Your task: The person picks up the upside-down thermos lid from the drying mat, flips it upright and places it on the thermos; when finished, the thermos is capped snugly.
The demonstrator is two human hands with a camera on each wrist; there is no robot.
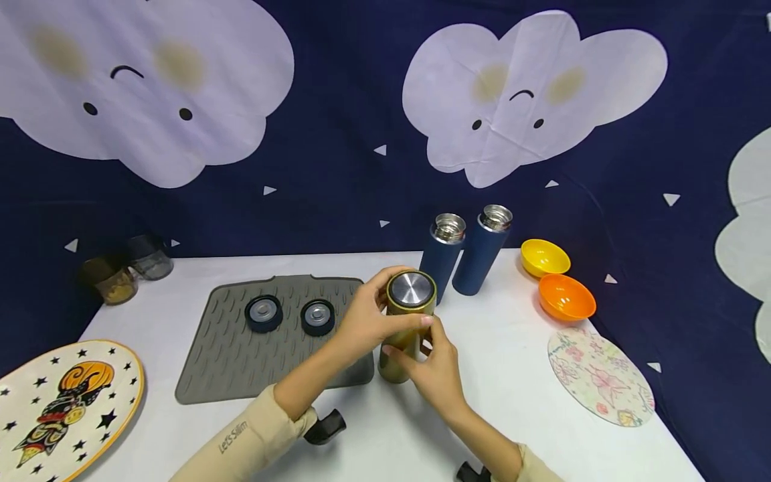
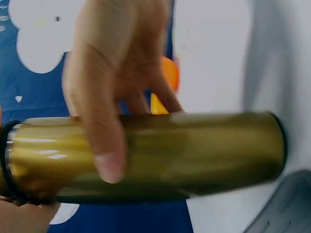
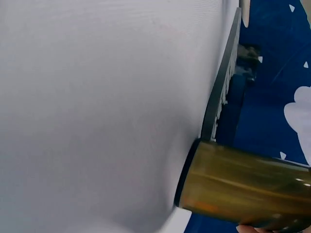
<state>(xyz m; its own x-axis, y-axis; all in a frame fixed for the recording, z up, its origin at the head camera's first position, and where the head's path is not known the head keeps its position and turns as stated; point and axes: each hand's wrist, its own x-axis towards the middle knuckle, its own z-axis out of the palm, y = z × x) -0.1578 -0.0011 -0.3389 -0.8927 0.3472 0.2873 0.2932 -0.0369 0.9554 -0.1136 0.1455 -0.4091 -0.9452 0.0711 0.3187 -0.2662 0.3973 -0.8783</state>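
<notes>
Hands at frame centre, both on gold flask (image 1: 405, 328). Flask upright on white table (image 1: 518, 402), just right of grey ribbed mat (image 1: 241, 355), steel-topped lid (image 1: 411, 290) seated on its mouth. Left hand (image 1: 361, 323) wrapped round upper part of flask, fingers curled about lid rim, thumb across gold body; same grip plain in left wrist view, thumb (image 2: 104, 145) lying over flask (image 2: 194, 155) with fingers behind. Right hand (image 1: 436, 371) lower down, fingers curled round flask body from right side, pinching it against thumb. In right wrist view only flask base (image 3: 243, 187) against table (image 3: 97, 107), mat edge (image 3: 221, 82) beyond; hand itself almost out of sight there.

On mat, left of centre: two dark round lids (image 1: 263, 313) and (image 1: 317, 316), steel discs up, side by side, apart from each other. Behind gold flask, upper centre: two blue flasks (image 1: 442, 254) and (image 1: 483, 249), both uncapped, steel necks showing, leaning right, standing close together. Right of these: yellow bowl (image 1: 545, 257), and orange bowl (image 1: 566, 296) nearer, almost touching it. Lower right: round floral coaster (image 1: 600, 377). Lower left corner: star-patterned plate (image 1: 60, 402) with cartoon figure. Far left at table's back edge: two small glass jars (image 1: 126, 268). Backdrop: dark blue cloth (image 1: 337, 174) with white cloud faces.
</notes>
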